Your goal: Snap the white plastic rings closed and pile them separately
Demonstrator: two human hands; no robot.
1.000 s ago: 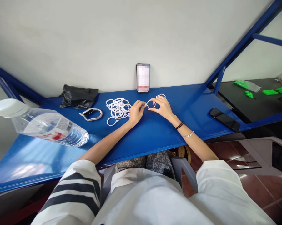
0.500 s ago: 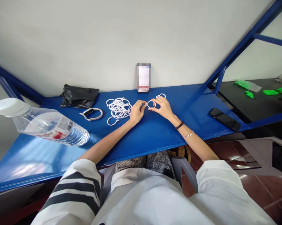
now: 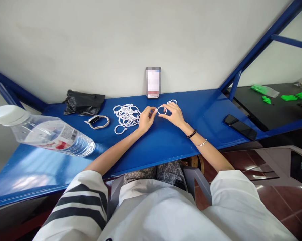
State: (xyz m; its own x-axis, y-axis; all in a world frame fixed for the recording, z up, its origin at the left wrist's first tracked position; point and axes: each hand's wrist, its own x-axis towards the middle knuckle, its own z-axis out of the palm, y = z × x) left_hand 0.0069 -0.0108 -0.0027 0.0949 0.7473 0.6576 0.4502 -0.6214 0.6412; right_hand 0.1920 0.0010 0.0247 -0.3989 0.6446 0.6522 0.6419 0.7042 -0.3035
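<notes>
Both my hands pinch one white plastic ring [image 3: 162,110] just above the blue table [image 3: 166,140]. My left hand [image 3: 146,119] grips its left side with thumb and fingertips. My right hand [image 3: 174,113] holds its right side, fingers curled round it. A tangled pile of white rings [image 3: 126,117] lies just left of my left hand. Two more white rings [image 3: 173,102] rest on the table behind my right hand.
A phone [image 3: 153,82] leans upright against the wall behind the hands. A white smartwatch [image 3: 97,122] and a black bag [image 3: 83,103] lie at the left. A clear water bottle [image 3: 45,134] stands near left. A black phone [image 3: 240,127] lies at the right.
</notes>
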